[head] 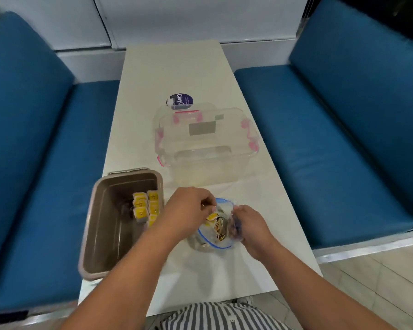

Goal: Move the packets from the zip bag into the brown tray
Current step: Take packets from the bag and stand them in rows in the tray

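A clear zip bag (218,236) with a blue seal lies open on the white table, yellow packets (212,216) showing inside. My left hand (186,208) has its fingers curled at the bag's mouth, over the near-left edge; what it pinches is blurred. My right hand (246,225) grips the right side of the bag's opening. To the left stands the brown tray (100,234), with several yellow packets (146,206) stacked against its far right wall.
A clear plastic box with pink latches (208,144) stands behind the bag, with a round purple-labelled pack (180,101) beyond it. Blue cushioned benches (320,139) flank the white table (172,67). The table's near edge is at my striped shirt.
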`<state>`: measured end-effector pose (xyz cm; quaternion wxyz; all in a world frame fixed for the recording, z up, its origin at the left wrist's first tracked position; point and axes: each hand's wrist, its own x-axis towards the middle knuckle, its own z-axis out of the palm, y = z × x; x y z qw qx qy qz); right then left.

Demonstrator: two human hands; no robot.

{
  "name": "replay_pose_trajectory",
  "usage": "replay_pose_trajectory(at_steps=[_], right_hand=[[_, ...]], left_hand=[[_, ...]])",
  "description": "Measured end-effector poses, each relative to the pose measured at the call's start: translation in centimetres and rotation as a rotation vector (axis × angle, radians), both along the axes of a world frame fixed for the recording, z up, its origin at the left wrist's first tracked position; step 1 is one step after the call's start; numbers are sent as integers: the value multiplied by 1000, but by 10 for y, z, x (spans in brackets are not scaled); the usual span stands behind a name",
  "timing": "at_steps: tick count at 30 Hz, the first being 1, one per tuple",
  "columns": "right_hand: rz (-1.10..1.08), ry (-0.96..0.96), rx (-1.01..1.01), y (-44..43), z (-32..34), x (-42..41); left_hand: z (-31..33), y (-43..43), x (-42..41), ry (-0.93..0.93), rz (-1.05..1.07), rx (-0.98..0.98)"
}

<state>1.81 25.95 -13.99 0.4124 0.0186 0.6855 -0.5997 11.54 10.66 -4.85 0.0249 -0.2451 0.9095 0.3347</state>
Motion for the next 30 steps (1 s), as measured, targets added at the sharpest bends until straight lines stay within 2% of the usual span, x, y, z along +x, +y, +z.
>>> replay_pose_trajectory(at_steps=[5,12,19,23,30], right_hand=[[83,28,-12,11,0,-17],[204,23,-28,20,-7,-30],[245,18,-33,25,-9,-43],[268,27,-23,25,-9,-45],[234,-8,-40,19,-9,-46]], left_hand=[[-48,40,-15,-106,68,-32],[-67,72,-22,-144,232,-125],[-61,79,-24,8,456,52],[-49,80,-26,19,534,113],[-34,70,-25,-73,403,296]])
